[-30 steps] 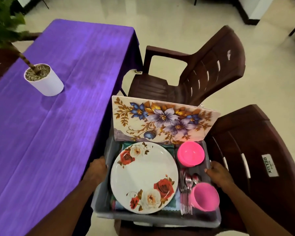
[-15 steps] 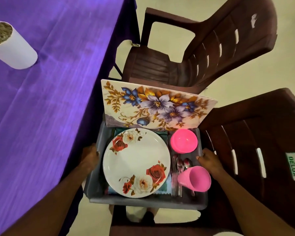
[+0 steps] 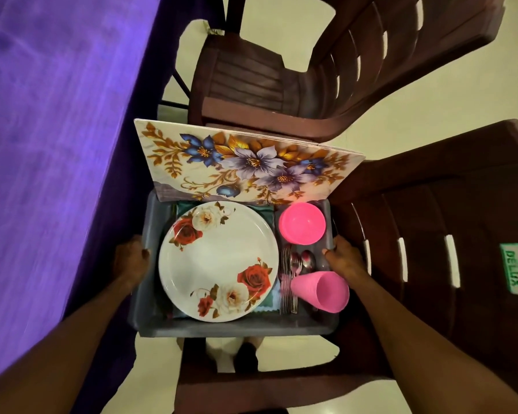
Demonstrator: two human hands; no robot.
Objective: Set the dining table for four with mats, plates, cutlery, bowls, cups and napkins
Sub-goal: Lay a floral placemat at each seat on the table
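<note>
Gripping the grey tub point(image 3: 150, 306) by its two long sides, the person holds it between the purple-clothed table point(image 3: 48, 144) at nine o'clock and a brown plastic chair point(image 3: 437, 234) at three o'clock. The left hand point(image 3: 132, 261) wraps the left rim, its fingers out of sight under the edge and its thumb on top. The right hand point(image 3: 343, 258) curls over the right rim, fingertips hooked inside the wall. Within the tub, a white plate point(image 3: 219, 261) printed with roses lies flat across the left half, over green cloth point(image 3: 189, 206) that shows at its twelve o'clock edge. At two o'clock from the plate sits a pink bowl point(image 3: 302, 224), mouth up. At four o'clock a pink cup point(image 3: 320, 291) lies on its side, mouth toward the viewer. Steel cutlery point(image 3: 293, 276) lies between the plate and the cup. A floral mat point(image 3: 245, 165) leans tilted against the tub's far end at twelve o'clock, its top edge near a second brown chair point(image 3: 281, 70) beyond.
</note>
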